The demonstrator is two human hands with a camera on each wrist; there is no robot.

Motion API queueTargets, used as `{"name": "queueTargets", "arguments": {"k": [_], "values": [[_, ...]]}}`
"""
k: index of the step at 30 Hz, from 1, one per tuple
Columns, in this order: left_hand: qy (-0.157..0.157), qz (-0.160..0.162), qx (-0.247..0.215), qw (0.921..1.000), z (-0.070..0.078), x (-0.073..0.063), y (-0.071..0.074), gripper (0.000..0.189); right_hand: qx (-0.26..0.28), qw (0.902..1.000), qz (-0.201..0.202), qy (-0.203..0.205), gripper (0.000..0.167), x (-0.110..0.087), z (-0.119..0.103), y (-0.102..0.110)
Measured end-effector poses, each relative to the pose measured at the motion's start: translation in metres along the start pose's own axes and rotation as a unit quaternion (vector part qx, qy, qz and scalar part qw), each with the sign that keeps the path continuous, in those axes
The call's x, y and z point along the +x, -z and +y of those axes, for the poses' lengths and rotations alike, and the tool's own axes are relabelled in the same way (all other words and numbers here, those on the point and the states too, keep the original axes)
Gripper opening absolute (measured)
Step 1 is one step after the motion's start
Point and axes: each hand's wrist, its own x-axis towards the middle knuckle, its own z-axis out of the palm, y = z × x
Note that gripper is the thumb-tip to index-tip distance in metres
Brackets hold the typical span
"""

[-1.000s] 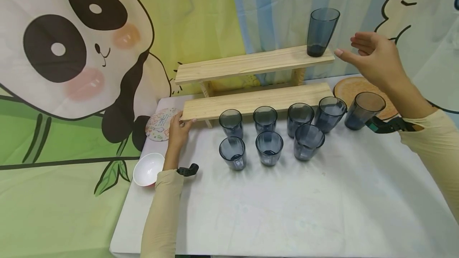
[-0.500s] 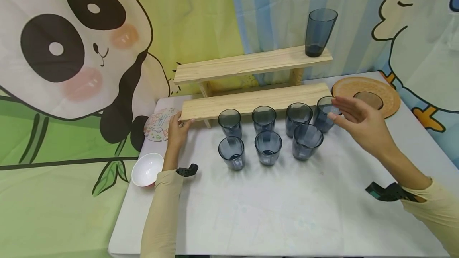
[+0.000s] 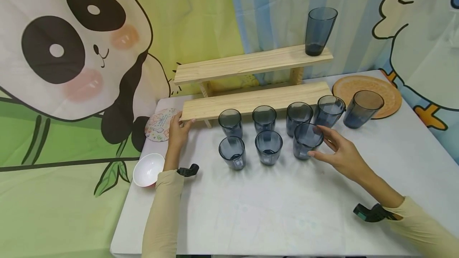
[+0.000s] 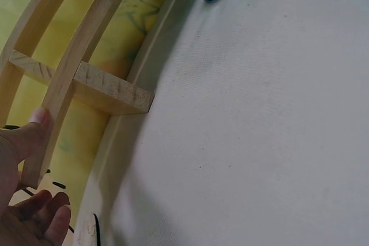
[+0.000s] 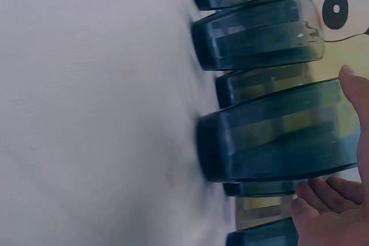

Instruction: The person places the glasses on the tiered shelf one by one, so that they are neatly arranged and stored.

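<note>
My left hand (image 3: 178,132) holds the left end of the lower board of a two-tier wooden shelf (image 3: 256,99). In the left wrist view, its thumb (image 4: 39,116) lies against the board, with the other fingers beyond its end. My right hand (image 3: 340,154) is at the right side of a blue-grey glass (image 3: 303,149), rightmost of the front row. Its thumb and fingers are spread to either side of this upright glass (image 5: 277,136), tips right at the rim and wall. One similar glass (image 3: 320,31) stands on the upper board's right end.
Several more glasses stand in two rows before the shelf, including a front-row glass (image 3: 269,148) and a far-right glass (image 3: 362,108). Behind that one lies a round orange-brown mat (image 3: 389,94). A white bowl (image 3: 147,170) and a floral disc (image 3: 159,124) are at the left.
My right hand has come down from beside the upper-shelf glass, moving left and toward me to the front-row glass. My left hand stays on the shelf end.
</note>
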Motion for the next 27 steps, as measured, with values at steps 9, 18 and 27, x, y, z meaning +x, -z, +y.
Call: {"name": "queueTargets", "arguments": {"k": [9, 18, 27], "values": [[-0.001, -0.003, 0.003, 1.0000, 0.001, 0.000, 0.002, 0.077, 0.016, 0.9996, 0.005, 0.023, 0.084, 0.008, 0.012, -0.017], [0.002, 0.000, 0.005, 1.0000, 0.000, -0.001, 0.001, 0.076, 0.041, 0.9970, 0.033, 0.057, 0.081, 0.011, 0.019, -0.024], [0.002, 0.000, 0.006, 1.0000, 0.000, -0.001, 0.000, 0.077, 0.048, 0.9961, 0.044, 0.060, 0.080, 0.010, 0.018, -0.025]]}}
